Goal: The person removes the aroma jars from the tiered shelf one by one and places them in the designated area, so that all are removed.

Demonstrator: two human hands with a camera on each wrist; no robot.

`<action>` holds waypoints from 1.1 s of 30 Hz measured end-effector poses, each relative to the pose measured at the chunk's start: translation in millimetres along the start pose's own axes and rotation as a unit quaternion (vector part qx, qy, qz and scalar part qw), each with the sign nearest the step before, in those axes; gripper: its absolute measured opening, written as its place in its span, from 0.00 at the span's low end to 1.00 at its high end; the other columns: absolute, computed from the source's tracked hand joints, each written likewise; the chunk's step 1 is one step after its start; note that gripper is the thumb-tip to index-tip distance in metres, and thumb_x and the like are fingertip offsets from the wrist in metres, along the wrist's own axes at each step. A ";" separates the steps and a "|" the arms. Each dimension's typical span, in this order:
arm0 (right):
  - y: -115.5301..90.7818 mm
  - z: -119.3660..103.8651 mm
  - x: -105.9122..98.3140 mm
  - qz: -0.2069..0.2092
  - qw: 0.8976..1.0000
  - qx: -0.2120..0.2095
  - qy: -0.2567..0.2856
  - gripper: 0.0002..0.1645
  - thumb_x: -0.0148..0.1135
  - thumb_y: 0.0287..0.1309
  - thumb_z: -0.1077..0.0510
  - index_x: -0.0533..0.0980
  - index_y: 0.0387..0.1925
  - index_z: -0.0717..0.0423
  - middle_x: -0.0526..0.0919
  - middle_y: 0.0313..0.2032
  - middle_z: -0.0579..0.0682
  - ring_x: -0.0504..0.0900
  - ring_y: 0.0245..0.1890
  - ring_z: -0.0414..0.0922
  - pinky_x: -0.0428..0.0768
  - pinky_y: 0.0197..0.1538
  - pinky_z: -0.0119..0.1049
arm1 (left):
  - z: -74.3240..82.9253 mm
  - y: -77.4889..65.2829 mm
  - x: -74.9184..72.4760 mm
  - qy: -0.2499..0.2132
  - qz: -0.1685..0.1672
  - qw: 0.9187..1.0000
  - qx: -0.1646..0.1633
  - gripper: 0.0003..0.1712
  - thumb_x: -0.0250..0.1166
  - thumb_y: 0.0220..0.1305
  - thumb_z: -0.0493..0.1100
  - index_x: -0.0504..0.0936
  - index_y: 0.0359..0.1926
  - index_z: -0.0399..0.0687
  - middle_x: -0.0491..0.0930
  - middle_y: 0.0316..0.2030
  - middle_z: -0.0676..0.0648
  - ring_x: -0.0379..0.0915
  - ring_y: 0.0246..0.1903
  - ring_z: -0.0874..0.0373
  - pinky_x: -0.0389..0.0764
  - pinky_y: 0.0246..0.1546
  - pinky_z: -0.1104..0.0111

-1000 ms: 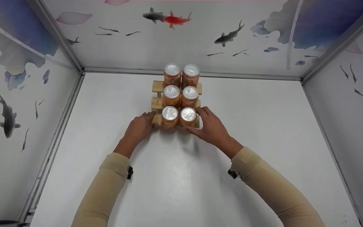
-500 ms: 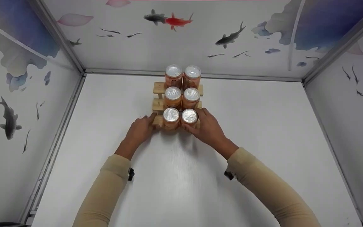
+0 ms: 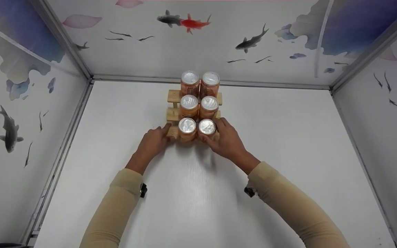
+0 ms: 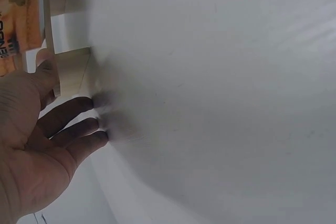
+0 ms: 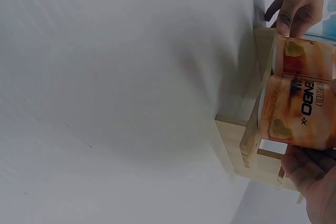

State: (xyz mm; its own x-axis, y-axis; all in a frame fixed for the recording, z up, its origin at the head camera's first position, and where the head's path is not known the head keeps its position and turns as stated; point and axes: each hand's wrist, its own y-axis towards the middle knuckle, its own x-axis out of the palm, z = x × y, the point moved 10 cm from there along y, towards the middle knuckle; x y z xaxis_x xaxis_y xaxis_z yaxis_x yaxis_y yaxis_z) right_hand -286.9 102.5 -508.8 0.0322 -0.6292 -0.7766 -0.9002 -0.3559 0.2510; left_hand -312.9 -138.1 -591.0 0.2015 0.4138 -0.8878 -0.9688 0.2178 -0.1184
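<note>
Several orange cans with silvery tops stand upright in pairs on a stepped wooden rack [image 3: 173, 113]. My right hand [image 3: 230, 139] grips the front right can [image 3: 207, 128], thumb at its front and fingers around its right side. In the right wrist view that can [image 5: 296, 114] stands on the lowest board, its label facing out. At the rack's left end, my left hand [image 3: 153, 142] pinches the lowest board. The left wrist view shows the thumb [image 4: 46, 74] on top of the board, with the other fingers [image 4: 84, 142] lower, by the table. The front left can [image 3: 187, 129] stands beside the gripped one.
Behind are the middle cans [image 3: 189, 105] and the taller-looking back cans [image 3: 190, 84], close to the rear wall [image 3: 133, 58]. Printed walls with metal edging enclose the white table [image 3: 191, 199] on three sides.
Over the last second my right hand has shifted slightly left, its thumb closer across the front right can. My left hand's fingers have drawn in at the rack's end. The cans stay on the rack.
</note>
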 end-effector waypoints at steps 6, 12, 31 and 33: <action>-0.9 1.3 -4.1 0.006 1.000 -0.003 0.010 0.39 0.75 0.70 0.39 0.75 0.69 0.59 0.83 0.56 0.58 0.85 0.50 0.53 0.86 0.53 0.52 | -0.2 -0.8 -0.8 -0.002 -0.003 1.000 -0.003 0.36 0.66 0.81 0.54 0.71 0.83 0.51 0.85 0.64 0.27 0.87 0.59 0.30 0.86 0.61 0.40; -5.0 3.8 -11.2 0.009 1.000 -0.009 0.010 0.36 0.76 0.69 0.41 0.76 0.66 0.59 0.82 0.53 0.58 0.84 0.46 0.56 0.84 0.50 0.50 | -1.2 -0.6 -0.8 -0.001 -0.010 1.000 -0.010 0.35 0.64 0.82 0.55 0.71 0.83 0.52 0.85 0.64 0.27 0.86 0.59 0.30 0.86 0.59 0.40; -23.0 49.9 -54.3 0.022 0.999 0.034 -0.018 0.38 0.77 0.69 0.40 0.76 0.65 0.61 0.83 0.54 0.59 0.86 0.51 0.55 0.87 0.55 0.53 | 0.3 -2.5 -1.2 -0.010 -0.016 1.000 -0.018 0.32 0.61 0.85 0.48 0.70 0.83 0.53 0.82 0.68 0.29 0.83 0.66 0.30 0.83 0.67 0.40; -23.5 55.7 -60.0 0.028 0.999 0.036 -0.018 0.38 0.77 0.68 0.43 0.76 0.66 0.63 0.83 0.54 0.60 0.86 0.52 0.56 0.87 0.56 0.54 | 0.2 -2.7 -1.3 -0.008 -0.016 1.000 -0.015 0.32 0.61 0.85 0.47 0.70 0.83 0.52 0.83 0.68 0.29 0.83 0.66 0.31 0.83 0.66 0.40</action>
State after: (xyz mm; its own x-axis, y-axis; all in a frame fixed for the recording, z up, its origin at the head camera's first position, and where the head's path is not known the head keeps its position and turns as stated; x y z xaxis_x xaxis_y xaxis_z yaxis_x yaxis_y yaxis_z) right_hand -291.9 187.2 -500.3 -0.0327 -0.6208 -0.7833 -0.9288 -0.2706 0.2532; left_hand -310.5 -139.1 -589.4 0.2354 0.4214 -0.8758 -0.9655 0.2043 -0.1613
